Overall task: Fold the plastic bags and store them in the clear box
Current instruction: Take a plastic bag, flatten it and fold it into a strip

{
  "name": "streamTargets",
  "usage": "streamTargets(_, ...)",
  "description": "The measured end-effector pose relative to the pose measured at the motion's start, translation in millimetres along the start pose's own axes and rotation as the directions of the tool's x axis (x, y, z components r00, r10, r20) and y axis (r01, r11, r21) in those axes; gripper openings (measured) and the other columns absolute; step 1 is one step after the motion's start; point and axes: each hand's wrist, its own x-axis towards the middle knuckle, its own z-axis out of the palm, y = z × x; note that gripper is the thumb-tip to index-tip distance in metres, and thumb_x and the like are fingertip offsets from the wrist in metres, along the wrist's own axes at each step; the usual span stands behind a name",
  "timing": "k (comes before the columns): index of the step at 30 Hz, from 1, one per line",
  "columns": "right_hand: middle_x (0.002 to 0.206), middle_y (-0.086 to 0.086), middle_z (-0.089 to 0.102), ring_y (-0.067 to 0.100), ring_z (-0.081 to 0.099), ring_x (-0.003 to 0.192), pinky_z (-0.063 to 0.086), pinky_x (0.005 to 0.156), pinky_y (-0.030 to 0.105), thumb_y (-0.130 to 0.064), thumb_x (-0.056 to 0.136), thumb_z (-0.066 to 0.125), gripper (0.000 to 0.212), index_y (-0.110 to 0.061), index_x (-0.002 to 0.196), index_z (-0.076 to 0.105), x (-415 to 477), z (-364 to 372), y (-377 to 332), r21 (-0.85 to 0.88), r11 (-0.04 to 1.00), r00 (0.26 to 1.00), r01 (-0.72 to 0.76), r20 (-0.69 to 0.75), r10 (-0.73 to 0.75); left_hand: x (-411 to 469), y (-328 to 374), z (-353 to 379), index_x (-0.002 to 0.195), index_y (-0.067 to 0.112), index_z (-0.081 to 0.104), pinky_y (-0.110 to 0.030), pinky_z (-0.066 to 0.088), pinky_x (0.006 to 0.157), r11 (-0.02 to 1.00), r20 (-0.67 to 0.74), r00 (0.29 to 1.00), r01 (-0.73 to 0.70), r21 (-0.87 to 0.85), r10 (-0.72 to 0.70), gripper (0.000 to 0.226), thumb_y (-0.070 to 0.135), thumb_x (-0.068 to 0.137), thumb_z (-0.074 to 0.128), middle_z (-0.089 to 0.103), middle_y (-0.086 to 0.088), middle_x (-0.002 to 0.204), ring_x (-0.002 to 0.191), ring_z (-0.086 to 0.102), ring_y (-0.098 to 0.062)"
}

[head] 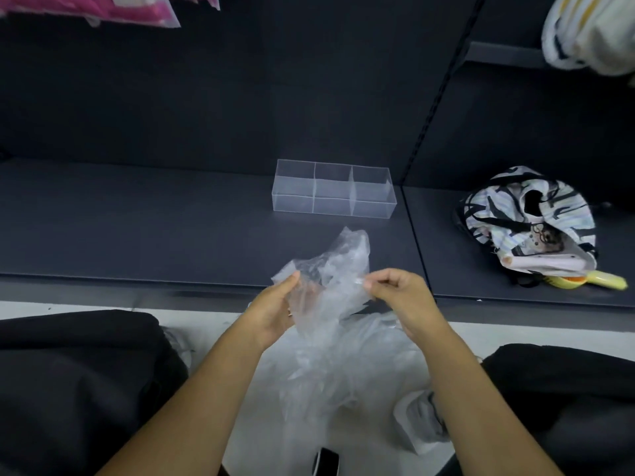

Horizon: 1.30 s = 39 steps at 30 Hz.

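The fingers (376, 286) of the right hand (402, 295) are curled, and a corner of a clear plastic bag (331, 266) is pinched between them and the thumb. The opposite edge is gripped by the left hand (275, 305), thumb on the near side and the other fingers behind the film. The bag is held up crumpled between the two hands, above the front edge of a dark shelf (171, 231).

The film is judged to be very light, limp and rather slippery. No shape will be kept unless it is pressed flat, and trapped air is likely to puff it up. Hold is best taken at the corners or along the seams, so that the sheet can be drawn taut and smoothed before each fold.

A loose heap of more bags (343, 369) lies on the floor below the hands. The clear box (295, 201), divided into compartments, stands farther back on the shelf, well apart from the hands; no bag can be seen in it. A patterned cloth bag (525, 218) lies off to the right.
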Motion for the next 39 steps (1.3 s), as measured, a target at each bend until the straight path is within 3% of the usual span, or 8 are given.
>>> streamTargets(7,0.054,-0.006,0.058,0.004,0.05,0.052,0.045,0.056,0.015,-0.023,0.084,0.073,0.02,-0.017,0.066,0.067,0,-15,-10,-0.01,0.996,0.98,0.092,-0.175,-0.093,9,9,-28,0.119,0.012,0.06,-0.036,0.046,0.089,0.991,-0.469,0.874,0.127,-0.038,-0.13,0.047,0.044,0.086,0.067,0.058,-0.006,0.125,0.104,0.059,-0.023)
streamTargets(11,0.074,-0.003,0.068,0.002,0.058,0.065,0.05,0.067,0.015,-0.013,0.085,0.071,0.006,-0.016,0.079,0.072,-5,-12,-26,-0.195,0.966,0.983,0.171,-0.037,-0.182,0,31,-14,0.121,0.012,0.058,-0.041,0.046,0.095,0.789,-0.561,0.589,-0.241,0.565,0.582,0.046,0.048,0.093,0.052,0.057,-0.005,0.125,0.112,0.057,-0.019)
streamTargets(14,0.079,-0.003,0.07,0.002,0.058,0.068,0.051,0.068,0.014,-0.014,0.085,0.071,0.007,-0.019,0.08,0.073,-10,-3,-39,-0.285,0.932,0.974,0.225,0.047,-0.221,-23,47,21,0.11,0.035,0.062,-0.014,0.044,0.078,0.653,-0.016,0.817,-0.449,0.609,0.576,0.032,0.056,0.088,0.053,0.06,0.025,0.106,0.091,0.055,0.019)
streamTargets(17,0.082,0.002,0.071,0.01,0.06,0.073,0.052,0.073,0.021,-0.013,0.086,0.07,0.006,-0.017,0.083,0.074,-13,3,-42,-0.253,0.933,0.967,0.255,0.093,-0.239,-26,35,43,0.108,0.021,0.066,-0.019,0.051,0.078,0.594,0.247,0.926,-0.374,0.713,0.286,0.043,0.049,0.077,0.072,0.068,0.008,0.102,0.093,0.064,-0.003)
streamTargets(25,0.074,0.0,0.07,0.014,0.064,0.074,0.054,0.077,0.029,-0.018,0.09,0.064,0.012,-0.015,0.078,0.064,-5,-21,-24,0.111,0.991,0.981,0.07,-0.191,-0.047,-9,23,3,0.09,0.01,0.071,-0.035,0.05,0.086,0.982,-0.168,0.971,-0.151,0.117,0.17,0.02,0.029,0.089,0.066,0.07,-0.008,0.097,0.089,0.064,-0.022)
streamTargets(34,0.061,-0.005,0.058,0.011,0.051,0.06,0.047,0.062,0.029,-0.013,0.091,0.062,0.013,-0.019,0.079,0.063,0,-14,-17,0.183,0.98,0.913,0.077,-0.409,0.005,8,10,-36,0.112,0.008,0.063,-0.039,0.054,0.082,0.957,-0.503,0.85,0.002,-0.29,-0.154,0.025,0.026,0.094,0.06,0.065,-0.008,0.11,0.091,0.064,-0.022)
streamTargets(37,0.062,-0.004,0.063,0.019,0.054,0.065,0.047,0.065,0.035,-0.016,0.088,0.065,0.011,-0.021,0.079,0.067,-3,-17,-21,0.167,0.983,0.928,0.081,-0.373,-0.013,10,5,-35,0.089,0.011,0.058,-0.037,0.046,0.089,0.967,-0.746,0.616,-0.15,0.206,0.254,0.024,0.035,0.092,0.06,0.06,-0.008,0.101,0.087,0.057,-0.023)
streamTargets(39,0.061,-0.006,0.064,0.014,0.057,0.062,0.05,0.065,0.032,-0.019,0.088,0.067,0.008,-0.02,0.079,0.069,-4,-16,-24,0.168,0.982,0.94,0.091,-0.339,-0.029,5,4,-19,0.11,0.011,0.059,-0.038,0.042,0.099,0.753,-0.533,0.549,-0.332,0.568,0.644,0.04,0.042,0.086,0.067,0.059,-0.004,0.114,0.103,0.056,-0.02)
